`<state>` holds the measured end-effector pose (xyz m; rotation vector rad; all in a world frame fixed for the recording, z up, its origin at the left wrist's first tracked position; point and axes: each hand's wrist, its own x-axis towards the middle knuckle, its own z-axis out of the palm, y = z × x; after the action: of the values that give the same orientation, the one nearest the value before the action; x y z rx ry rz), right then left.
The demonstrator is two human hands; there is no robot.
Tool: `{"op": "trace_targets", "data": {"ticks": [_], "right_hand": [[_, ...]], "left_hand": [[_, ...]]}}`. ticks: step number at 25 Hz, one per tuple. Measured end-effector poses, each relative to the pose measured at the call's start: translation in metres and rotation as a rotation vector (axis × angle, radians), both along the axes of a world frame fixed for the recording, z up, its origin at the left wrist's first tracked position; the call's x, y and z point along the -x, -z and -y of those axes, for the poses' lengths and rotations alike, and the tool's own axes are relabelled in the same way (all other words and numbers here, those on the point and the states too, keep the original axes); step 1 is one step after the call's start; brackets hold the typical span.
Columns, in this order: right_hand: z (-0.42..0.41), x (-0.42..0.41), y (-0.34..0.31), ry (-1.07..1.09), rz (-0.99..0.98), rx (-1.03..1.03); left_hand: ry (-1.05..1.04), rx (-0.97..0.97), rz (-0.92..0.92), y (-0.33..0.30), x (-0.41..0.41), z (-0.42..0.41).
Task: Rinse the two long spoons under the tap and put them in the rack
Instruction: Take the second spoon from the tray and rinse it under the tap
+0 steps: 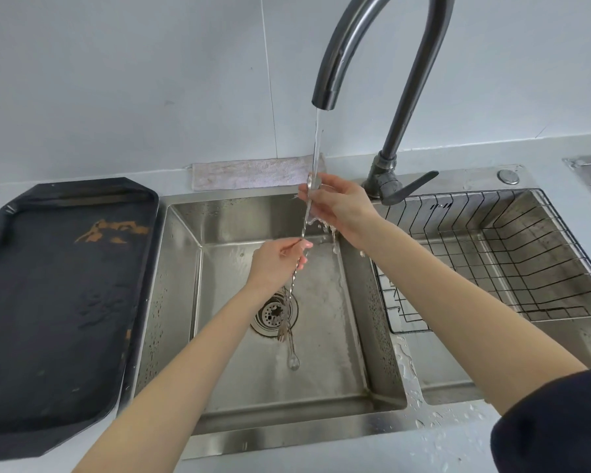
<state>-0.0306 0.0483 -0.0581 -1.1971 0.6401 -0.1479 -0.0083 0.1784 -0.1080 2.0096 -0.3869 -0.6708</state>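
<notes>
Long spoon (pixel 303 230) under tap (pixel 325 97) stream, left hand (pixel 277 261) pinching its twisted stem, right hand (pixel 335 206) at 1 o'clock gripping its bowl end, second spoon (pixel 292 353) lying in sink (pixel 181 268) at 6 o'clock, wire rack (pixel 526 268) at 3 o'clock.

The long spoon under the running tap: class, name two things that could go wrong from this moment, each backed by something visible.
1. The long spoon is wet and held only by fingertips of the left hand and right hand; it could slip into the sink.
2. Water splashes off the right hand, and drops already lie on the counter; more may spill there.
</notes>
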Motion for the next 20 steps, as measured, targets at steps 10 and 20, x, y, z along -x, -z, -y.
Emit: {"op": "trace_targets", "data": {"ticks": [10, 20], "right_hand": [[0.01, -0.007, -0.007, -0.072, 0.062, 0.034], [0.019, -0.004, -0.018, -0.08, 0.139, 0.174]], "left_hand": [[0.1, 0.264, -0.379, -0.012, -0.002, 0.011], [-0.012, 0.317, -0.271, -0.027, -0.009, 0.033]]}}
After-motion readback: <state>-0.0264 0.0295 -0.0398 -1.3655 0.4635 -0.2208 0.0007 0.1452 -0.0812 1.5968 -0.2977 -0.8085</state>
